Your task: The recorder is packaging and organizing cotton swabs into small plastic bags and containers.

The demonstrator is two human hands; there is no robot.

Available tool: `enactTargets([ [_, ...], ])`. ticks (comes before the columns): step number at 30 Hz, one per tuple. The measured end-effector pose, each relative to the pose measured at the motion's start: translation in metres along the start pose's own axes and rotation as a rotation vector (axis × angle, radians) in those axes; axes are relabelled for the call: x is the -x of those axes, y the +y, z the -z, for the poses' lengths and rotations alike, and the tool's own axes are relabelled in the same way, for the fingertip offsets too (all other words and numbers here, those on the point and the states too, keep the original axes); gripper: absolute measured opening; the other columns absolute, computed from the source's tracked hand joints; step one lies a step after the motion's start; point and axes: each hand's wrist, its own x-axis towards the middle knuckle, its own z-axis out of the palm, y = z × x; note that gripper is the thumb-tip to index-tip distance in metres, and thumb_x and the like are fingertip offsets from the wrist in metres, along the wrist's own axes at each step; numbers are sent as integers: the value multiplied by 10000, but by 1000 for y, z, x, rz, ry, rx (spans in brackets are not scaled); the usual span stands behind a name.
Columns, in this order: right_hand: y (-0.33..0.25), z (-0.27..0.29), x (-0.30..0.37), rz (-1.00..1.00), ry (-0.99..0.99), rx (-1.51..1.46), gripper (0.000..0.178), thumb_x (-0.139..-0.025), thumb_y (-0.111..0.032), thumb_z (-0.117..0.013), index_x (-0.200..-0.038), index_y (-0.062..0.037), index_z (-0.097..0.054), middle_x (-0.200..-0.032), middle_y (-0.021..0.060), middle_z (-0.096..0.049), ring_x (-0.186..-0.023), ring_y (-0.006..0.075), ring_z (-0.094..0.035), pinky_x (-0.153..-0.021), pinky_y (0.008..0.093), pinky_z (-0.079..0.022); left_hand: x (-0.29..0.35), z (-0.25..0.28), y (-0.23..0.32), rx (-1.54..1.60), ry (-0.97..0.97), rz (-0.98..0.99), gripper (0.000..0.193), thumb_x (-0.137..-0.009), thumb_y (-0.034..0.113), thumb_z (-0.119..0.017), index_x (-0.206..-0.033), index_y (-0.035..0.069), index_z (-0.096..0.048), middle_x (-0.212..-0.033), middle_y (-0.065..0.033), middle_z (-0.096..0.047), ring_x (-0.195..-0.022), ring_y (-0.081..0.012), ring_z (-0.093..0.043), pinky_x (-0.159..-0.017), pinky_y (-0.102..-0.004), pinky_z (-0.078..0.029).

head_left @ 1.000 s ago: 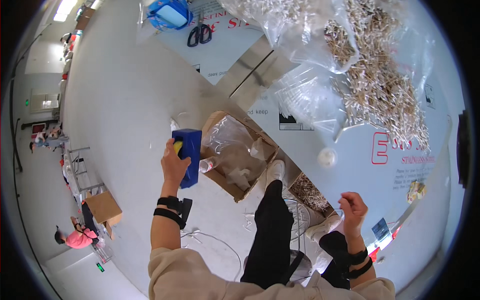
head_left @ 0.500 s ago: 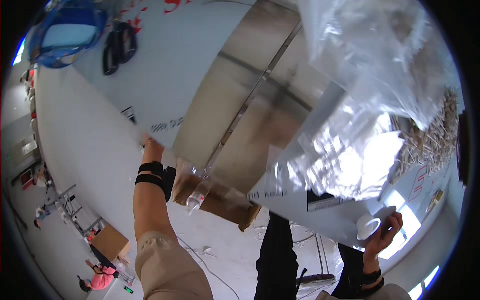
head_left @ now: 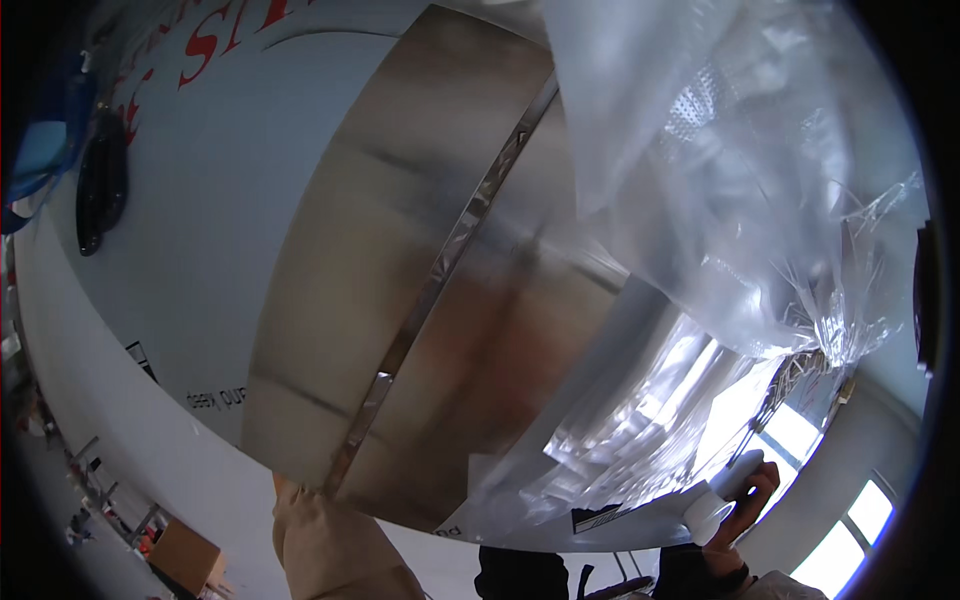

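Note:
At the lower right, the fingers of my right hand point(head_left: 748, 508) are curled at a white ring-shaped roll point(head_left: 706, 514) and a rounded grey piece point(head_left: 738, 472) beside it. What the roll is made of cannot be told. My left hand does not show; only its beige sleeve point(head_left: 325, 545) rises from the lower edge and disappears behind the large panel. Two brushed-metal panels point(head_left: 330, 270) lie side by side with a shiny strip point(head_left: 440, 265) along the seam. Clear plastic film point(head_left: 635, 425) covers the white printed sheet at their right.
A large clear plastic bag point(head_left: 720, 180) bulges at the upper right. Black-handled scissors or pliers point(head_left: 103, 180) and a blue object point(head_left: 45, 150) lie at the upper left on a grey-white printed sheet point(head_left: 210, 230). A cardboard box point(head_left: 185, 555) stands on the floor.
The view has come closer to the metal panels, which fill more of the picture. My left hand and forearm have passed out of sight behind them. My right hand keeps its grip.

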Motion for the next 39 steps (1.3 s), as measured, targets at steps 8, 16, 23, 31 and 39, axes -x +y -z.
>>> enactTargets([
  [8,-7,-5,-11,152,70,17,467,-744,-146,-697,-1083,-68,-384,-1160,102,-358,-1009,201,-466,-811,323,-436,34,-25,3,-17,103,64,336,-783,188,-624,-1082,33,-609,-981,-150,-629,-956,-278,-599,-809,-389,-490],
  [16,-2,0,-8,75,28,-219,316,-819,-229,-508,-1061,-42,-429,-1224,154,-356,-1141,290,-380,-972,437,-337,122,40,37,-172,235,158,292,-777,169,-638,-1036,35,-626,-923,-126,-651,-901,-261,-625,-769,-391,-506],
  [23,-12,2,-17,116,-7,-240,113,-868,-89,-462,-844,-9,-538,-1175,193,-486,-1115,320,-455,-982,434,-343,235,129,117,-344,422,227,253,-771,153,-651,-996,37,-641,-872,-106,-670,-853,-246,-647,-733,-393,-520],
  [31,-23,5,-23,246,98,-388,55,-804,-18,-590,-762,-34,-559,-933,92,-603,-914,254,-518,-860,368,-371,351,114,335,428,567,364,176,-865,83,-622,-966,-59,-605,-777,-111,-651,-662,-158,-648,-593,-243,-529],
  [39,14,28,-20,28,-184,-1113,34,-819,13,-572,-836,-1,-598,-847,29,-625,-809,117,-549,-767,267,-407,387,107,457,675,359,-164,181,-879,65,-606,-1006,-64,-607,-811,-120,-661,-648,-161,-634,-616,-257,-525],
])
